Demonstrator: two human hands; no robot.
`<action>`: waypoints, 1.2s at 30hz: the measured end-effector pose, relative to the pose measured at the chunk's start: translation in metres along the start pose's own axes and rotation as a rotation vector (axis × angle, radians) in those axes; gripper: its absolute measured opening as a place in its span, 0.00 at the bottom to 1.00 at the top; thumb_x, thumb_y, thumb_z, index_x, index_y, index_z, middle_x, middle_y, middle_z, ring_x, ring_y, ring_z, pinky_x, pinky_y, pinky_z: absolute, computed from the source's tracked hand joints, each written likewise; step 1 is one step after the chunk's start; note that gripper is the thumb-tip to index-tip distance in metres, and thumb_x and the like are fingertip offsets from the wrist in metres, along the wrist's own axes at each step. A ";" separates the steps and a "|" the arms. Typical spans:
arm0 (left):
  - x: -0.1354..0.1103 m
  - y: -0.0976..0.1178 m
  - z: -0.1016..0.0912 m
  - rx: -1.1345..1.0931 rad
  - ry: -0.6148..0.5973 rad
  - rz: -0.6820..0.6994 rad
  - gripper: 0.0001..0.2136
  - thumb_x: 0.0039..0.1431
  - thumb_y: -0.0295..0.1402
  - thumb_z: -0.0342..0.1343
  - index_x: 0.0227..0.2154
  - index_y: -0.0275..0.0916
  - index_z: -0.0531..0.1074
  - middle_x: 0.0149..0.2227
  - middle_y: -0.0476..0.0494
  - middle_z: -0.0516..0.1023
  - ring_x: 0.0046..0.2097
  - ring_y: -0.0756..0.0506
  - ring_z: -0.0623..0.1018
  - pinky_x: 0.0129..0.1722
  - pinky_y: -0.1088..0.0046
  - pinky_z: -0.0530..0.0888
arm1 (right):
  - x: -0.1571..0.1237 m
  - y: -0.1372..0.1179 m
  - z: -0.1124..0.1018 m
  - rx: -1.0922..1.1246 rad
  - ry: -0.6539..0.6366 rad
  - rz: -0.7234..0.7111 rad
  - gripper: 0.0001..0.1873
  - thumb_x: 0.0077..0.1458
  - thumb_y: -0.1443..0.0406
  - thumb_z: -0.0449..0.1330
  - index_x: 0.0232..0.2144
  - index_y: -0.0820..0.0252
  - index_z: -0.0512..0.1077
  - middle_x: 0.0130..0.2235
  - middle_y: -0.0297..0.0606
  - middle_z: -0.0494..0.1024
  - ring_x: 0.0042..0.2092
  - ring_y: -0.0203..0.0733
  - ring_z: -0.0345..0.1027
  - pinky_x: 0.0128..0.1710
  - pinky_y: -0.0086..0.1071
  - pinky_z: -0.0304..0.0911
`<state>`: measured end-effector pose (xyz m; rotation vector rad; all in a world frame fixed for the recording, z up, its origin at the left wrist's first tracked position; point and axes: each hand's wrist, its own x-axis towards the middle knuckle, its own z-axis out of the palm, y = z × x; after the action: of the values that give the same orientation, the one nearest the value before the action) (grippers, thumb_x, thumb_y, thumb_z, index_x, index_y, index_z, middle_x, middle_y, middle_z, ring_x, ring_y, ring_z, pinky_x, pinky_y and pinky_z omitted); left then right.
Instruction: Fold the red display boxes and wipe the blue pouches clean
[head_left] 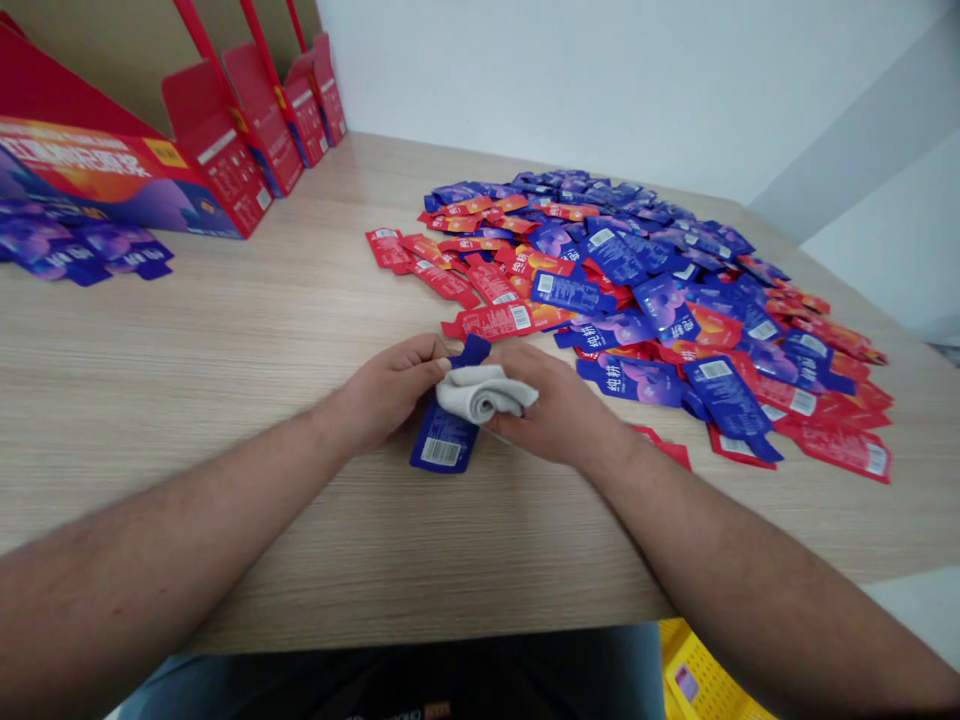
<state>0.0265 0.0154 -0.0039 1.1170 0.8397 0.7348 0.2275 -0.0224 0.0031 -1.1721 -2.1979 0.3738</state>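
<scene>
The left hand [386, 392] pinches a blue packet [442, 442] over the counter [225, 330], while the right hand [559, 408] squeezes a white cloth [484, 392] onto it, near a big heap of packets [675, 290].

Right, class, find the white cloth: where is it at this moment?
In the head view, the white cloth lies over a blue sachet, between the person's left hand and right hand, just short of the sachet heap.

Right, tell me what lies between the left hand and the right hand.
The head view shows a folded white cloth over a blue barcoded sachet there, between the left hand and the right hand.
</scene>
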 end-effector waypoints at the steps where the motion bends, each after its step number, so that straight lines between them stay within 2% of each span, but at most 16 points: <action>1: 0.000 0.000 0.000 0.016 -0.006 0.007 0.08 0.57 0.31 0.56 0.25 0.38 0.64 0.22 0.53 0.65 0.23 0.53 0.63 0.23 0.78 0.60 | 0.000 0.001 0.000 0.015 -0.026 -0.007 0.10 0.53 0.66 0.66 0.39 0.57 0.71 0.38 0.37 0.75 0.41 0.44 0.69 0.39 0.35 0.64; 2: 0.000 0.000 -0.001 0.027 -0.009 0.007 0.08 0.57 0.31 0.56 0.25 0.38 0.63 0.21 0.54 0.64 0.22 0.53 0.61 0.23 0.78 0.59 | 0.001 0.003 0.000 0.011 -0.013 0.010 0.10 0.54 0.65 0.66 0.38 0.57 0.71 0.38 0.37 0.76 0.40 0.44 0.69 0.39 0.35 0.64; 6: 0.000 -0.002 -0.002 0.027 -0.025 -0.003 0.07 0.57 0.31 0.55 0.26 0.39 0.63 0.21 0.54 0.63 0.23 0.53 0.62 0.23 0.77 0.59 | 0.003 0.008 0.000 -0.060 0.172 0.151 0.11 0.59 0.57 0.63 0.39 0.57 0.72 0.37 0.38 0.77 0.39 0.46 0.70 0.37 0.36 0.63; 11: 0.000 -0.004 -0.004 0.107 -0.065 0.061 0.09 0.56 0.34 0.58 0.25 0.38 0.65 0.23 0.53 0.64 0.26 0.52 0.62 0.26 0.77 0.60 | 0.004 0.007 -0.003 -0.007 0.076 0.168 0.13 0.56 0.55 0.65 0.38 0.57 0.73 0.37 0.37 0.78 0.37 0.44 0.71 0.36 0.36 0.63; 15: 0.000 -0.005 -0.006 0.119 -0.094 0.082 0.08 0.58 0.34 0.56 0.26 0.39 0.65 0.25 0.52 0.65 0.27 0.51 0.63 0.29 0.75 0.62 | 0.005 0.007 -0.004 -0.022 0.138 0.255 0.12 0.59 0.55 0.62 0.41 0.56 0.74 0.39 0.37 0.79 0.40 0.46 0.71 0.38 0.37 0.64; 19: 0.001 -0.007 -0.008 0.161 -0.116 0.091 0.09 0.58 0.34 0.57 0.26 0.39 0.64 0.25 0.52 0.64 0.27 0.51 0.62 0.29 0.75 0.61 | 0.004 0.005 -0.003 -0.040 0.100 0.173 0.12 0.57 0.56 0.64 0.39 0.57 0.74 0.37 0.38 0.77 0.40 0.46 0.71 0.38 0.37 0.63; 24: 0.000 -0.006 -0.006 0.133 -0.080 0.072 0.08 0.58 0.33 0.56 0.26 0.39 0.65 0.24 0.52 0.64 0.26 0.51 0.62 0.27 0.75 0.60 | 0.002 0.002 -0.001 -0.032 0.133 0.217 0.13 0.59 0.55 0.63 0.40 0.56 0.73 0.38 0.37 0.78 0.39 0.45 0.71 0.37 0.36 0.63; 28: 0.000 -0.004 -0.005 0.124 -0.089 0.077 0.08 0.56 0.33 0.58 0.25 0.38 0.66 0.25 0.52 0.66 0.27 0.51 0.62 0.27 0.76 0.61 | 0.001 0.001 -0.001 -0.011 0.077 0.146 0.12 0.56 0.57 0.65 0.38 0.58 0.73 0.37 0.38 0.77 0.39 0.45 0.71 0.37 0.36 0.63; 32: 0.000 -0.005 -0.005 0.083 -0.061 0.062 0.08 0.56 0.33 0.58 0.25 0.39 0.65 0.23 0.52 0.64 0.25 0.51 0.61 0.26 0.76 0.61 | 0.002 0.002 -0.002 -0.030 0.136 0.208 0.13 0.58 0.55 0.63 0.40 0.56 0.73 0.38 0.38 0.78 0.39 0.45 0.71 0.38 0.37 0.64; 36: 0.000 -0.004 -0.002 0.039 -0.066 0.049 0.07 0.54 0.33 0.60 0.26 0.38 0.68 0.27 0.50 0.70 0.28 0.51 0.66 0.28 0.76 0.64 | 0.001 0.000 -0.001 0.030 0.035 0.072 0.09 0.56 0.60 0.65 0.37 0.57 0.72 0.37 0.36 0.77 0.39 0.43 0.71 0.38 0.35 0.63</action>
<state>0.0249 0.0156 -0.0086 1.1935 0.7759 0.7208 0.2275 -0.0220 0.0039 -1.2353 -2.1167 0.4119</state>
